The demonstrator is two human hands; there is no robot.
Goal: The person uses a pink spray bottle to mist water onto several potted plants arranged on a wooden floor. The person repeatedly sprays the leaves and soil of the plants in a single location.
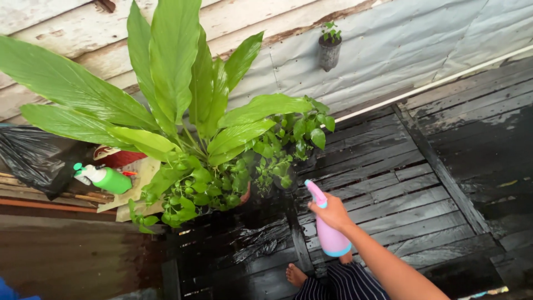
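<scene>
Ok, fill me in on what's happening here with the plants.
A person stands barefoot on dark, wet wooden planks and holds a pink spray bottle in the right hand, its nozzle pointed toward a cluster of potted plants. The largest has long broad leaves; smaller leafy ones crowd around its base. A green spray bottle lies on its side to the left, near a black plastic bag. A small pot hangs on the wall. The left hand is out of view.

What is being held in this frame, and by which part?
The right hand grips a pink spray bottle around its neck, just below the nozzle head, which points toward the potted plants. The left hand is out of view.
</scene>
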